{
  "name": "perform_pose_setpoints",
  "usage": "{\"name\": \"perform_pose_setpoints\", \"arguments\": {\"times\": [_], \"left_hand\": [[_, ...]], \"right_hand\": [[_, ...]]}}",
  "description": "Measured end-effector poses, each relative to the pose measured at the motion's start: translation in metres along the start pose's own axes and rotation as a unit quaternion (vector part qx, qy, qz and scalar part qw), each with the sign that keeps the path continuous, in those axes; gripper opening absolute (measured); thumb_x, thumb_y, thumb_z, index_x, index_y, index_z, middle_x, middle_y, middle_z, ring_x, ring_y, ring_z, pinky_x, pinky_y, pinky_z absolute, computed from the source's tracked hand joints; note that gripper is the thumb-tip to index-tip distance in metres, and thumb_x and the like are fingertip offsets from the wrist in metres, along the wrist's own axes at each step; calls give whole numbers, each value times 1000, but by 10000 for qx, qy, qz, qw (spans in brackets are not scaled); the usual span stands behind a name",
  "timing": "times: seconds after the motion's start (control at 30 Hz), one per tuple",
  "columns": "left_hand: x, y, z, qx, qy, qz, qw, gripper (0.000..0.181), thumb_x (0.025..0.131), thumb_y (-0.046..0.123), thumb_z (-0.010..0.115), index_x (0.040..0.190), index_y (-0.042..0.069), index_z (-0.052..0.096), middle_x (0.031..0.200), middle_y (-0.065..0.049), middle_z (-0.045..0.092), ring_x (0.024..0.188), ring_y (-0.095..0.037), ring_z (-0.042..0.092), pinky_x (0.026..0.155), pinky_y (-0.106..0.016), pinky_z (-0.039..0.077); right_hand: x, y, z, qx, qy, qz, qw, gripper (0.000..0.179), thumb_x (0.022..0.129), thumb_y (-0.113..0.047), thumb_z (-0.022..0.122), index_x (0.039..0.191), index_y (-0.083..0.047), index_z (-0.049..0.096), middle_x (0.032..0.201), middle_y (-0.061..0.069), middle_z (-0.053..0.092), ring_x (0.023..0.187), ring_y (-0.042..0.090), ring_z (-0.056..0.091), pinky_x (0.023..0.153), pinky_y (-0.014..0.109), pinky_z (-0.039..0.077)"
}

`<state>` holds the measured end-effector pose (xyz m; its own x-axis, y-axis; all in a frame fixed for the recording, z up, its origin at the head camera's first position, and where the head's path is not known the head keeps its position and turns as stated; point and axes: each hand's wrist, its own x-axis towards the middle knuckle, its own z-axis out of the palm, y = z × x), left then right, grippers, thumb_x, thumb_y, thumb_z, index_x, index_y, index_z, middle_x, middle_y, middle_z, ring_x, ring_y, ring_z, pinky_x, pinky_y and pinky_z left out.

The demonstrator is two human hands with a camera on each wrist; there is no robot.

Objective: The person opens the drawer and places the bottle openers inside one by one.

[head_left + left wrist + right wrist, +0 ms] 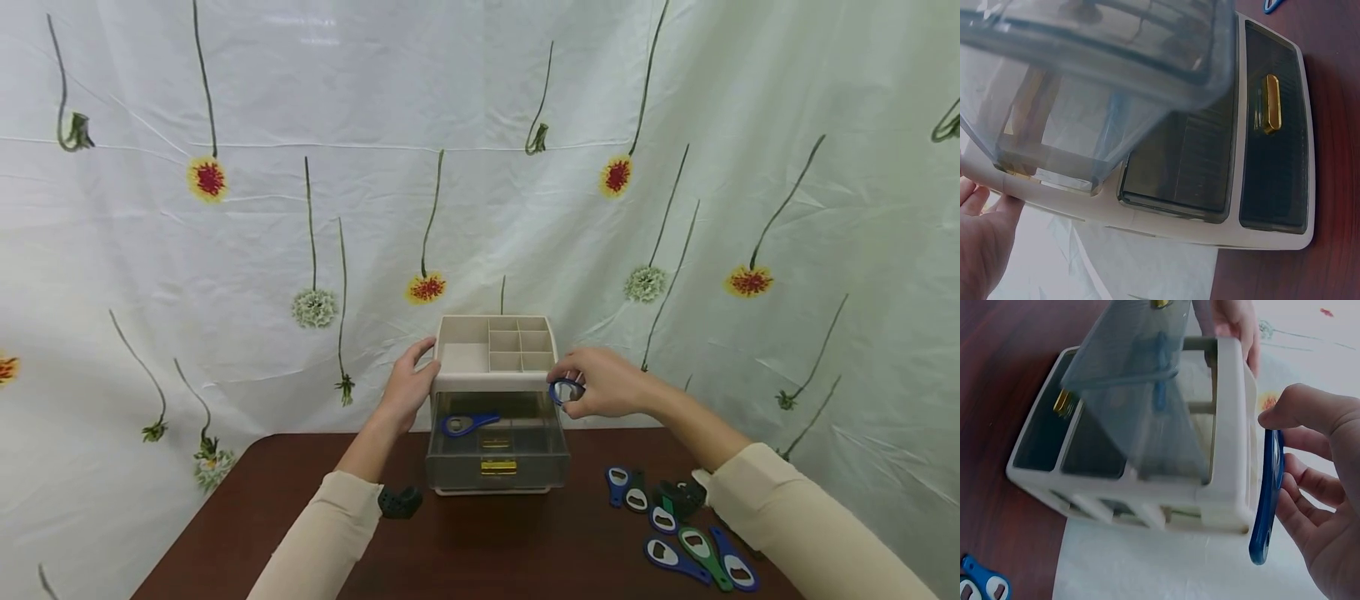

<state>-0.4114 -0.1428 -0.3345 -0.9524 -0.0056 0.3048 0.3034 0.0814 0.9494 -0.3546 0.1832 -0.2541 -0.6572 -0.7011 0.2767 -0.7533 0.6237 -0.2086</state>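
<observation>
A small cream organizer with smoky clear drawers stands at the table's back edge. Its top drawer is pulled out, and a blue bottle opener lies inside. My left hand rests against the organizer's upper left side, fingers extended along it; in the left wrist view its fingertips touch the cream frame. My right hand pinches another blue bottle opener between thumb and fingers, beside the organizer's upper right corner. In the right wrist view this opener stands on edge, close to the cream frame.
The organizer's top has a large tray and several small compartments. Several blue and green bottle openers lie at the table's right, under my right forearm. Behind the table hangs a white flower-print cloth.
</observation>
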Motion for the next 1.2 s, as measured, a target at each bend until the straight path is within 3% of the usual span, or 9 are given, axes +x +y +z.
{"name": "perform_pose_setpoints", "arguments": {"times": [0.37, 0.7, 1.0, 1.2], "left_hand": [[-1, 2, -2, -41, -85, 51, 9999, 54, 106, 10, 51, 158, 4, 40, 166, -15, 28, 137, -38, 47, 102, -54, 44], [-1, 1, -1, 62, -15, -21, 10000, 53, 106, 11, 51, 158, 6, 40, 165, -14, 28, 129, -37, 53, 95, -48, 50], [-1, 0, -5, 126, 85, 51, 9999, 52, 106, 11, 51, 157, 6, 42, 165, -14, 30, 125, -33, 54, 91, -42, 50], [-1, 0, -2, 29, -32, 174, 9998, 52, 106, 8, 51, 157, 2, 41, 163, -16, 32, 129, -35, 51, 96, -45, 48]], "right_hand": [[44, -30, 10, 7, -440, -392, 9983, 37, 88, -19, 77, 123, -7, 75, 111, 5, 66, 93, 21, 61, 78, 32, 52], [79, -46, 33, -19, -830, -657, 9944, 35, 87, -18, 78, 121, -11, 76, 113, 5, 68, 95, 19, 59, 82, 29, 49], [99, -57, 53, -38, -1014, -978, 9900, 36, 86, -16, 80, 121, -8, 76, 108, 2, 67, 94, 16, 59, 83, 25, 48], [102, -59, 61, -4, -1090, -920, 9898, 41, 86, -16, 82, 125, -10, 74, 115, 4, 68, 100, 16, 61, 87, 25, 49]]}}
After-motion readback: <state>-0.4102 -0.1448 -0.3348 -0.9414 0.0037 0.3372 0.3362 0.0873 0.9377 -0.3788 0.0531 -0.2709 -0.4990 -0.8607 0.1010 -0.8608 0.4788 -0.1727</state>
